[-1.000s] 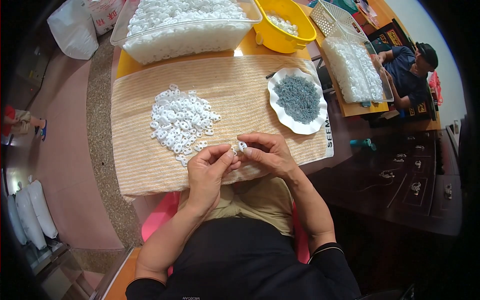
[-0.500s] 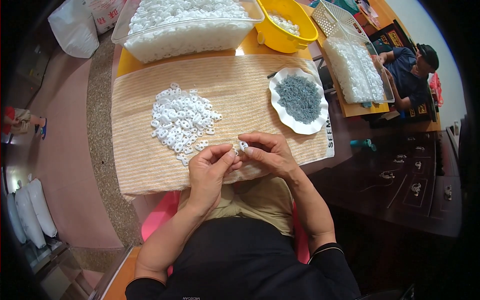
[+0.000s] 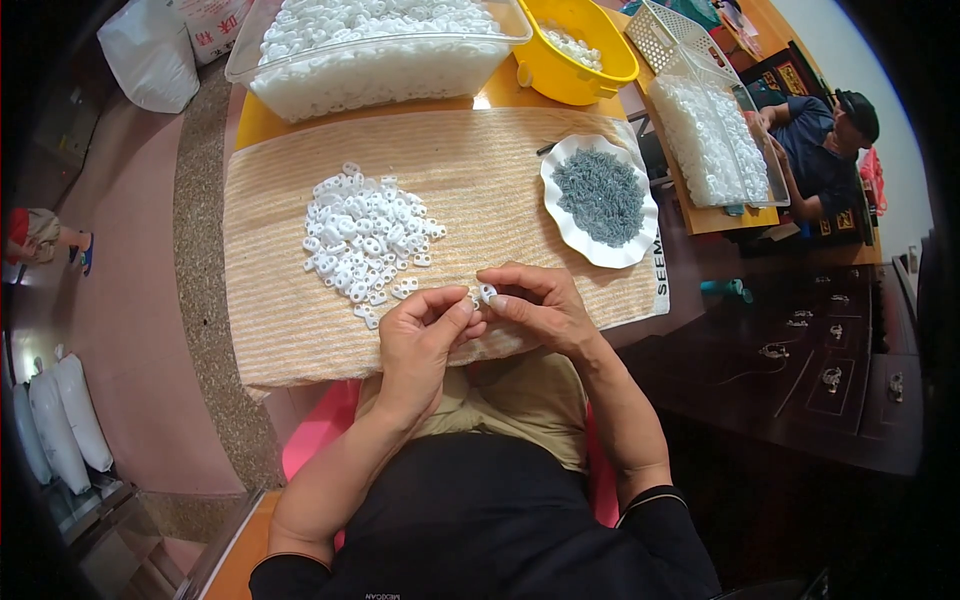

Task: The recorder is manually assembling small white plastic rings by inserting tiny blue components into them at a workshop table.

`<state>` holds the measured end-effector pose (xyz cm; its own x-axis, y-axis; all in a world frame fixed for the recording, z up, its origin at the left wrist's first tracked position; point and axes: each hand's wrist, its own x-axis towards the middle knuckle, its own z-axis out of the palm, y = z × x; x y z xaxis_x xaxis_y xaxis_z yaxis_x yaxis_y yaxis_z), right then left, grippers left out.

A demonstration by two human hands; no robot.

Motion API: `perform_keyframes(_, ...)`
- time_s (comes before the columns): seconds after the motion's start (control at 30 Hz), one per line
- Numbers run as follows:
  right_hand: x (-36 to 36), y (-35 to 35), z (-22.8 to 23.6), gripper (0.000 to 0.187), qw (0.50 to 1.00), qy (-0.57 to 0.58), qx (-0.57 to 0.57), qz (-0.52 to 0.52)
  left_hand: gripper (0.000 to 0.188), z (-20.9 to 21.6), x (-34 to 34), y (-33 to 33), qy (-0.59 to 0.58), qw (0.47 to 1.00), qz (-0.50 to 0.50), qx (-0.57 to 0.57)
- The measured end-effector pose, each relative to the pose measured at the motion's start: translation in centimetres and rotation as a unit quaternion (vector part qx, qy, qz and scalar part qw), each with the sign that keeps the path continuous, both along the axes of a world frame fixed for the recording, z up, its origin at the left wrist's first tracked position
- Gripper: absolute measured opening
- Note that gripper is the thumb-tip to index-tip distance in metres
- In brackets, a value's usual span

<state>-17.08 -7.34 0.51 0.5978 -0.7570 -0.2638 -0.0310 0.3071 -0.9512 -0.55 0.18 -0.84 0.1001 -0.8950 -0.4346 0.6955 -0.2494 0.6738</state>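
White piece: in right hand, between thumb and index finger, above the near edge of the striped cloth.
Piece vs left fingertips: at their 2 o'clock, just beside; touching or a hair apart, cannot tell.
Nearer hand: right, in contact. Left hand comes in from the piece's 8 o'clock.
Piece long axis: reads roughly 11 to 5 o'clock, lower end toward right thumb. Tiny in view, so approximate.
Piece pointing: upper end about 11 o'clock, dark hole marks facing up to camera. Which end is the front, cannot tell.
Right fingers: thumb and index clamped on the piece.
Left fingers: thumb and index pinched together on a small pale bit, mostly hidden; its kind and axis, cannot tell.
White pile: on the cloth, 10 o'clock from the piece, left hand nearer.
Scalloped plate: 2 o'clock, right hand nearer, holds grey bits.
Clear tub: 11 o'clock, beyond the pile.
Yellow basin: 1 o'clock, beyond the plate.
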Motion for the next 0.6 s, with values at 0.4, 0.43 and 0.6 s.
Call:
perform_keyframes(0.4, 0.39, 0.13, 0.50, 0.029, 1.000, 0.012, -0.014, 0.013, 0.015, -0.21, -0.17, 0.01, -0.010, 1.000, -0.006, -0.003)
perform_keyframes(0.43, 0.35, 0.13, 0.41, 0.029, 1.000, 0.012, -0.014, 0.013, 0.015, -0.21, -0.19, 0.00, -0.010, 1.000, -0.007, -0.002)
perform_keyframes(0.6, 0.33, 0.05, 0.08, 0.029, 0.999, 0.010, -0.036, 0.019, 0.015, -0.19, -0.17, 0.04, 0.006, 1.000, -0.005, -0.002)
